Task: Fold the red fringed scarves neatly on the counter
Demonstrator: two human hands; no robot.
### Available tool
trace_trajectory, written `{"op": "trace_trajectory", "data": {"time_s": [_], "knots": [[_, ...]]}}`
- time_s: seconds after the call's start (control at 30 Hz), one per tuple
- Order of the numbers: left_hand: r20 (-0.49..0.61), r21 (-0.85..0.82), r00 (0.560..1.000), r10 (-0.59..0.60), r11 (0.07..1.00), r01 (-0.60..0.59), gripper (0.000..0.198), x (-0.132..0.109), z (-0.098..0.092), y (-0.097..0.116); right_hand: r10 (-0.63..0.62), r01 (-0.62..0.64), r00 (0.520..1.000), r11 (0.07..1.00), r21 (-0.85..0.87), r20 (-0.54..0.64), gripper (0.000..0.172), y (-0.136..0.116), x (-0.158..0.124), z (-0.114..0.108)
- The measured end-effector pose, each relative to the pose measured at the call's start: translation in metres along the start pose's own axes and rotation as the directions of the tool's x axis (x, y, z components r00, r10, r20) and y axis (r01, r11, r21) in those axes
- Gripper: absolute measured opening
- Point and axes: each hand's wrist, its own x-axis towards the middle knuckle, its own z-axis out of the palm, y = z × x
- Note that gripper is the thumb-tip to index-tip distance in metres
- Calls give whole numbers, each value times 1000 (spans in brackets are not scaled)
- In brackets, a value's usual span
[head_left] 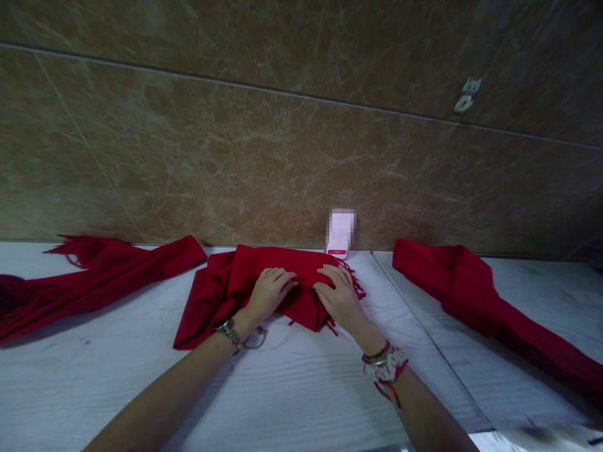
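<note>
A red fringed scarf (264, 257) lies bunched and partly folded on the white wood-grain surface in front of me. On its middle, my left hand (271, 294) has its fingers bent and closed on the cloth, thumb pointing right. A short gap away, my right hand (342, 300) grips the same scarf near its fringed right end, fingertips pressed into the fabric. The cloth under the fingertips is partly hidden. Fringe strands hang out beyond and below the right hand.
A second red scarf (108, 276) stretches off to the left, and another red cloth (452, 276) runs to the lower right. A phone (340, 232) leans against the brown marbled wall (226, 157). Higher up is a small white cat-shaped hook (468, 94). A seam crosses the white surface (301, 389).
</note>
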Motion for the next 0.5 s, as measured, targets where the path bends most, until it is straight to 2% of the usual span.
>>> {"op": "trace_trajectory", "data": {"time_s": [0.3, 0.5], "knots": [[55, -58, 994, 95, 994, -92, 19, -2, 2, 3, -1, 2, 998, 1000, -17, 60, 21, 5, -3, 2], [55, -51, 996, 73, 996, -70, 21, -2, 5, 0, -48, 52, 998, 996, -78, 47, 20, 4, -3, 1]]}}
